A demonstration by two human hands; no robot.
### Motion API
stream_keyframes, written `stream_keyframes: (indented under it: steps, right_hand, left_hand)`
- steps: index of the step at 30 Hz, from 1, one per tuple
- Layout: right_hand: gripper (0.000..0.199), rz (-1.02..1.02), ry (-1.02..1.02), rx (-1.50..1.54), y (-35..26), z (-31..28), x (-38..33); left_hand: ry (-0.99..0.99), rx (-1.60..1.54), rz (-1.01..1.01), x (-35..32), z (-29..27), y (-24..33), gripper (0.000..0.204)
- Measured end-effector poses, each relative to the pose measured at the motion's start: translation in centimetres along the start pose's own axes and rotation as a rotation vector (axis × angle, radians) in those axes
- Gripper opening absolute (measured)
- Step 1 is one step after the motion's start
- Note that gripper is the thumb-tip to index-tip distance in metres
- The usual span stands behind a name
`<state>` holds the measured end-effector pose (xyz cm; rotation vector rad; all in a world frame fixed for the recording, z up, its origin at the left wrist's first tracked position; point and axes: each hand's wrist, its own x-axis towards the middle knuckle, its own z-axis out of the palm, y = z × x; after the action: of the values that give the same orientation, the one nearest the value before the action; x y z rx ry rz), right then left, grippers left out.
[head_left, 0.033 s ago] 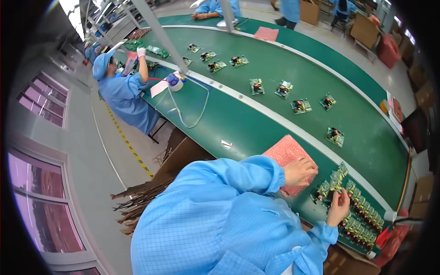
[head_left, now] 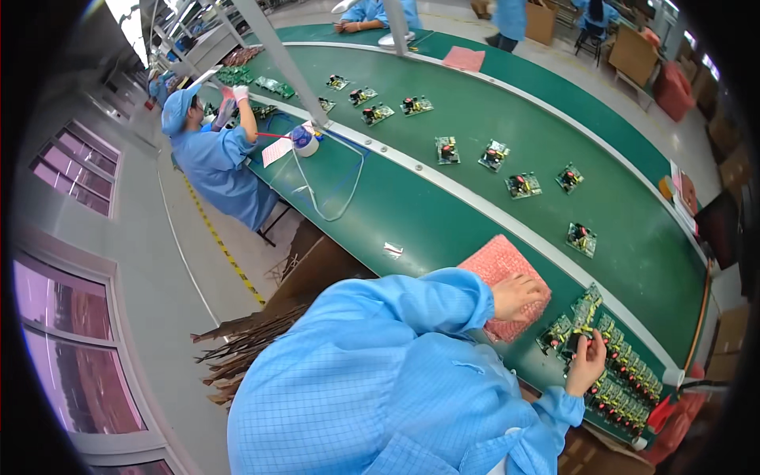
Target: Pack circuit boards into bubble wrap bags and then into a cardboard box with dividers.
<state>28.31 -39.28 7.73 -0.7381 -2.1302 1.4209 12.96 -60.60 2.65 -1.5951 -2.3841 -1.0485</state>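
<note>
Head view shows a rectangular pink bubble-wrap sheet lying on the smooth green tabletop before the person; other places are told from this sheet. The bare left hand rests over the sheet's right part with its fingers bent; whether they pinch any of the plastic I cannot tell. Just right of the sheet, the bare right hand has its grip together, thumb and finger apparently clamped on the near end of a tilted green circuit board with yellowish parts.

As for what is done, further right of the sheet stand tight rows of green circuit boards with red and yellow parts, so a good share of the boards seems gathered already. The board in the right hand, at the rows' near-left corner, looks midway through handling. What is left appears to lie beyond the sheet: across a long silver rail, scattered single circuit boards sit well apart on a wide green surface, outside the rows. No board shows on the sheet itself (the patch beneath the palm is hidden), so nothing there reads as finished.
</note>
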Motion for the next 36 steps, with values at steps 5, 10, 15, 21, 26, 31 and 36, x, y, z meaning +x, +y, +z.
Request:
stream_keyframes:
  steps: [5,10,15,21,26,31,36]
  right_hand:
    - [0.031,0.018,-0.057,0.043,-1.8,-0.5,-0.9]
    - [0.035,-0.003,-0.012,0.126,-0.6,-0.5,-1.3]
    - [0.050,-0.380,-0.098,-0.418,-7.7,3.7,-1.6]
    - [0.068,-0.264,-0.368,-0.314,-6.8,5.9,-0.2]
    - [0.070,-0.407,-0.348,-0.356,-5.7,7.6,-0.2]
    - [0.072,-0.366,-0.395,-0.234,-3.6,10.5,-1.5]
    - [0.074,-0.169,-0.523,-0.041,-3.0,8.7,-0.8]
  left_hand:
    - [-0.002,-0.009,0.019,-3.3,4.3,-4.2,0.032]
    - [-0.077,-0.241,-0.185,-1.7,2.1,-3.4,0.020]
    - [-0.467,0.085,-0.416,1.9,-3.4,-1.2,0.020]
    - [0.055,-0.091,-0.047,0.6,-3.7,-2.2,0.021]
    - [0.034,-0.127,-0.098,0.9,-3.2,-0.3,0.020]
    - [0.123,-0.277,-0.162,0.7,-2.0,2.1,0.019]
    - [-0.055,-0.847,-0.423,-0.3,-3.3,0.3,0.027]
